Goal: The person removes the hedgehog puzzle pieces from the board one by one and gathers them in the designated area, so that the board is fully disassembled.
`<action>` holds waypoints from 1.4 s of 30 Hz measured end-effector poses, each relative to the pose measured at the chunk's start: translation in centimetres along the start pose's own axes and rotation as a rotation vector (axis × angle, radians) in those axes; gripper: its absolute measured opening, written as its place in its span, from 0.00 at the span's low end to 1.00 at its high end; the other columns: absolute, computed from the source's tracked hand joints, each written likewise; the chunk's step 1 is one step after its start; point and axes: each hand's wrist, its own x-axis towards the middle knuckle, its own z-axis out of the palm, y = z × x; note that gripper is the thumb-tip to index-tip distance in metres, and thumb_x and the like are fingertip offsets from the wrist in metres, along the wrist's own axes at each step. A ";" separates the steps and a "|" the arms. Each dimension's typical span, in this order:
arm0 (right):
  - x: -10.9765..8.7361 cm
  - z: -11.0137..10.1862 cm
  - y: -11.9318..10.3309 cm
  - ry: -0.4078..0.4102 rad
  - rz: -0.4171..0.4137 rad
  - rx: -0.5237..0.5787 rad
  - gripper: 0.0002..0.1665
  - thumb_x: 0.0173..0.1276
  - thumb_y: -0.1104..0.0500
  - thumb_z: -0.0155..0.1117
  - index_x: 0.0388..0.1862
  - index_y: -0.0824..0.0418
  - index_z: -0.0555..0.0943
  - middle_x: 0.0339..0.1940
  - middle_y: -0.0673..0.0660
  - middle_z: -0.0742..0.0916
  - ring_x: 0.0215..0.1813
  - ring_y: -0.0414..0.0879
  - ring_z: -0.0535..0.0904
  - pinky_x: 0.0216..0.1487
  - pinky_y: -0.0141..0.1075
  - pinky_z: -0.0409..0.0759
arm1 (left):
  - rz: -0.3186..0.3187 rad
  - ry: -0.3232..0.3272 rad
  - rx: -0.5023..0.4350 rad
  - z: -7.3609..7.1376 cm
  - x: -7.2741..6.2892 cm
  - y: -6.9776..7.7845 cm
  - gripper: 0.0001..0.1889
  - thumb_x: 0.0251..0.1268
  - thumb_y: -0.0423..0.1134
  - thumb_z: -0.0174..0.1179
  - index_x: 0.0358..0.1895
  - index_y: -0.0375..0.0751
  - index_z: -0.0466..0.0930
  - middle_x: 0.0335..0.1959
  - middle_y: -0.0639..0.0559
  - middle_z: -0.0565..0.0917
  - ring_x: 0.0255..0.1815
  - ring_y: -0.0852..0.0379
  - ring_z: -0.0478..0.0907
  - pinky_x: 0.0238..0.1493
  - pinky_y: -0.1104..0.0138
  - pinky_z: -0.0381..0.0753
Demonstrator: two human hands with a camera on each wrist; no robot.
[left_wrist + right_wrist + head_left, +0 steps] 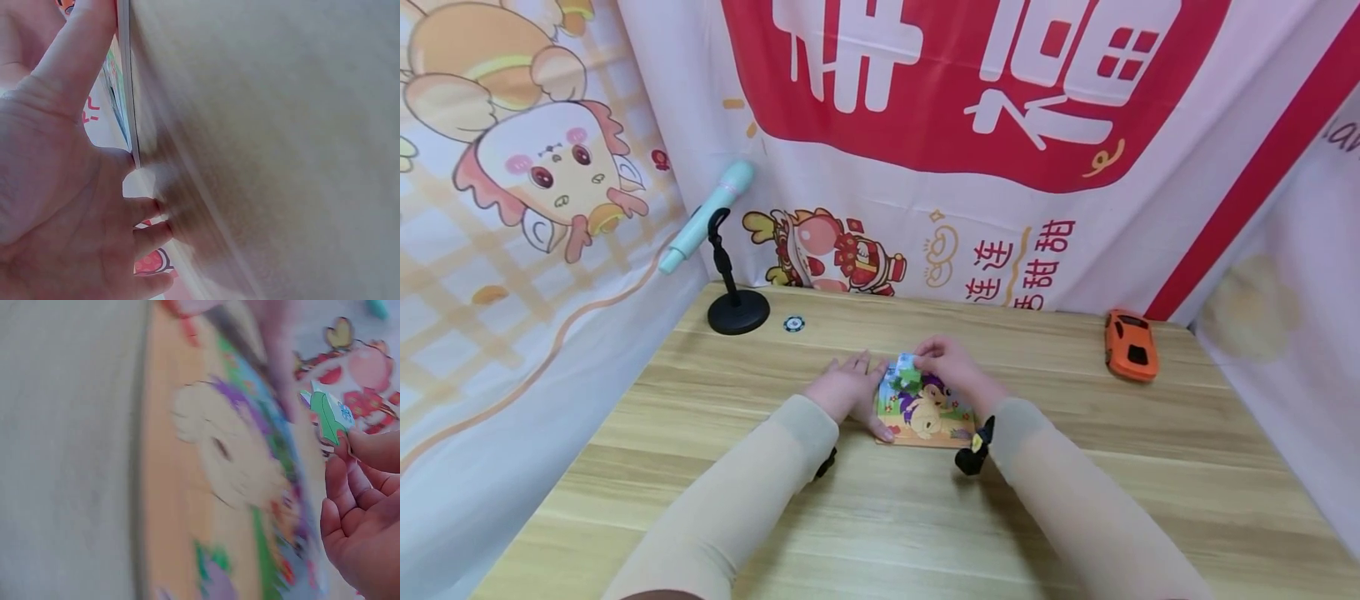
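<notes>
Wood-grain table (880, 533): light brown, and the action sits roughly mid-table.
Puzzle board (928, 417): lying flat on the table between the two hands, with a cartoon animal in cream and purple, some little flowers and an orange band along the near edge. Pretty blurry from the right wrist.
Puzzle piece (331, 415): small green and pale blue one, up in the right hand. From the head it shows over the board's far left part; can't tell if it's touching.
Right hand (955, 367): pinching that piece between thumb and fingertip, the other fingers kinda curled in below it.
Left hand (850, 387): fingers spread out, no grip going on. It's up against the board's left side, thumb at the near left corner.
Sleeves (730, 492): beige, both arms reaching in from the near side. Some black gear (973, 454) at the right wrist.
Mic (711, 217): mint green, tilted, right at the top of a black stand (737, 310) near the table's far left corner. Can't tell if it's clipped in.
Round chip (793, 323): dark and white, flat on the table just right of the stand's base.
Toy car (1131, 346): orange, black windows, over by the far right corner, well apart from the hands.
Backdrop (850, 154): white cloth, big red patch, white characters, cartoon dragon lower down.
</notes>
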 end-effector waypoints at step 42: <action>-3.0 -7.0 2.1 0.066 0.024 -0.366 0.07 0.69 0.61 0.66 0.43 0.61 0.81 0.39 0.59 0.82 0.41 0.53 0.77 0.41 0.43 0.79 | -0.036 -0.016 -0.010 1.1 2.0 -0.4 0.81 0.08 0.84 0.64 0.79 0.61 0.33 0.80 0.43 0.34 0.79 0.42 0.33 0.74 0.44 0.34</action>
